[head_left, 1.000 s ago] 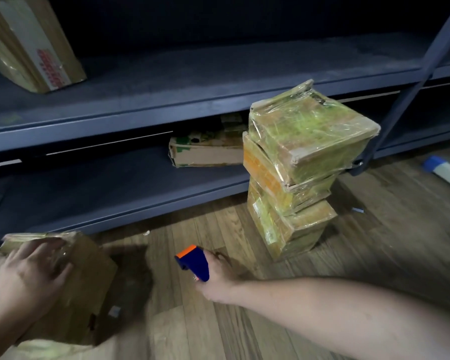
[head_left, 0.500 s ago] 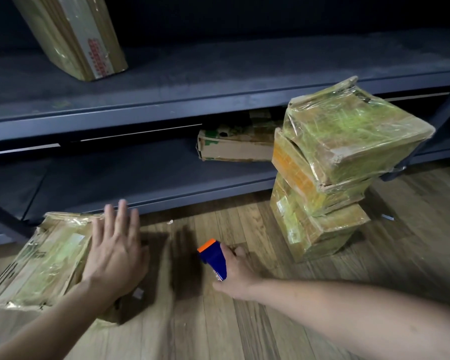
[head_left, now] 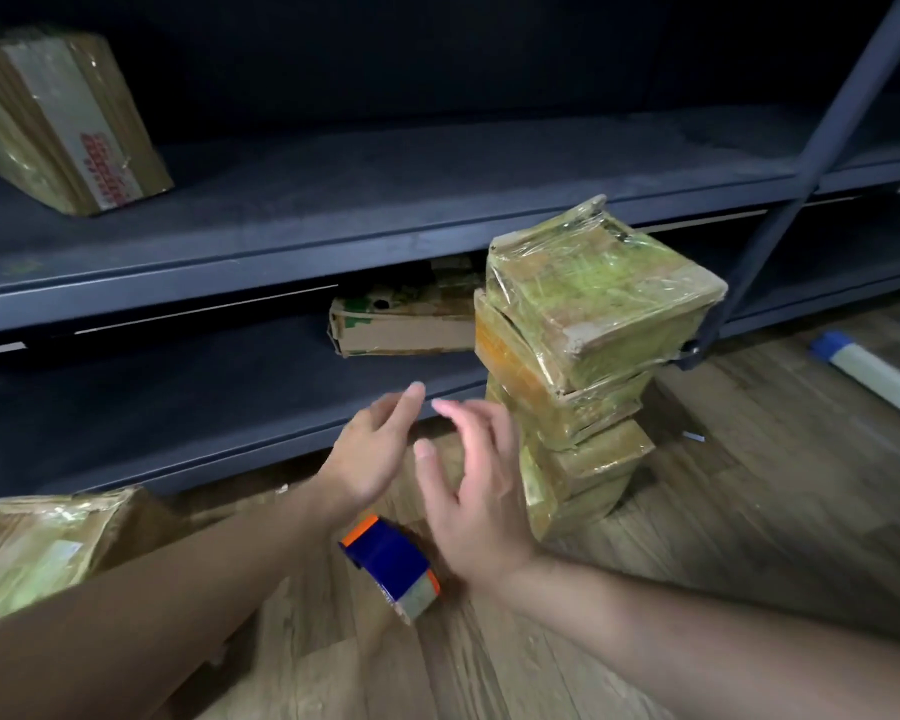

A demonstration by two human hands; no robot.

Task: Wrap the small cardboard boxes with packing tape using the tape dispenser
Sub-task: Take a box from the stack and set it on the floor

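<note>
Both hands are hovering open and holding nothing. The left hand (head_left: 370, 454) and the right hand (head_left: 476, 493) are sitting close together, palms turned toward each other, fingertips nearly meeting but apart. Blur is smearing both, so finger detail is hard to read.

The right hand is covering the lower left side of the stack of wrapped boxes (head_left: 593, 324), which is standing on the wooden floor (head_left: 749, 511) just beside it. The box count is unclear.

The tape dispenser (head_left: 391, 569) is lying on the floor below the two wrists, with no finger on it. Its long axis is running from upper left to lower right in the view. The orange tip is pointing up-left toward the shelving (head_left: 281, 252), and the roll end is pointing toward the camera.

The left forearm is hiding part of a taped box (head_left: 37, 548), which the left edge is also cutting off. A carton (head_left: 401, 330) on the lower shelf is sitting partly behind the stack.
</note>
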